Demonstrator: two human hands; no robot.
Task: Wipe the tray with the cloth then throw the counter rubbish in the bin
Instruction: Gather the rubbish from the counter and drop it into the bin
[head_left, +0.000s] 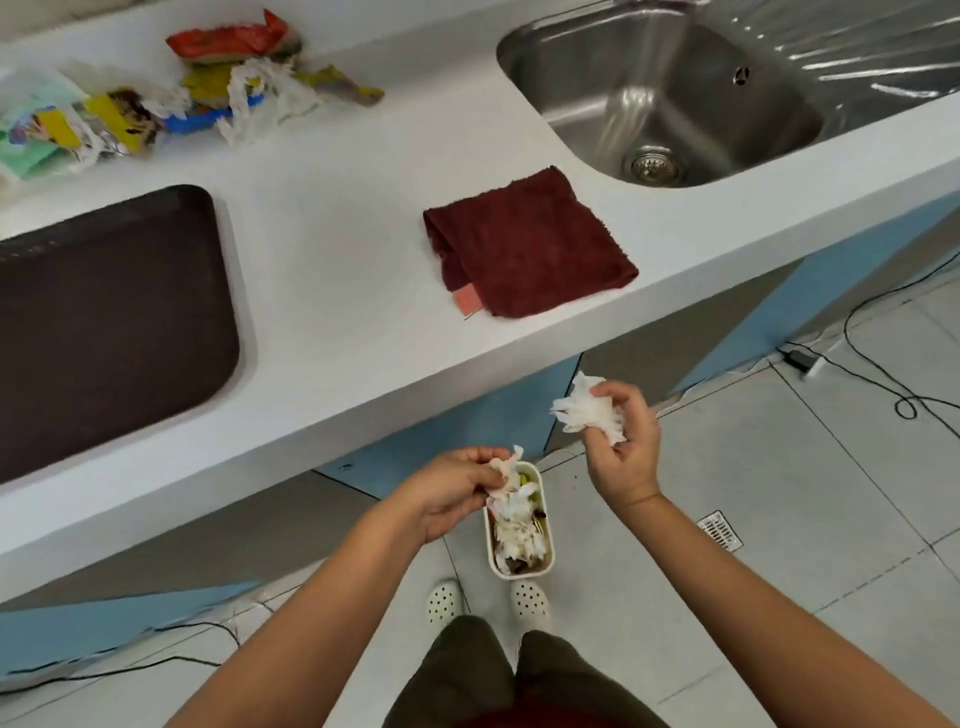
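Observation:
A dark brown tray (104, 322) lies on the white counter (337, 260) at the left. The dark red cloth (530, 244) rests folded near the counter's front edge, untouched. A heap of wrappers and torn paper (171, 93) sits at the back left of the counter. On the floor below stands a small white bin (548, 561) with crumpled paper inside. My left hand (447, 493) holds a scrap of white paper right over the bin. My right hand (623, 447) grips a crumpled white tissue (587, 410), up and to the right of the bin.
A steel sink (665, 93) is set in the counter at the back right. Black cables (883, 384) and a floor drain (719, 530) lie on the tiled floor. My feet in white shoes (447, 600) stand just behind the bin.

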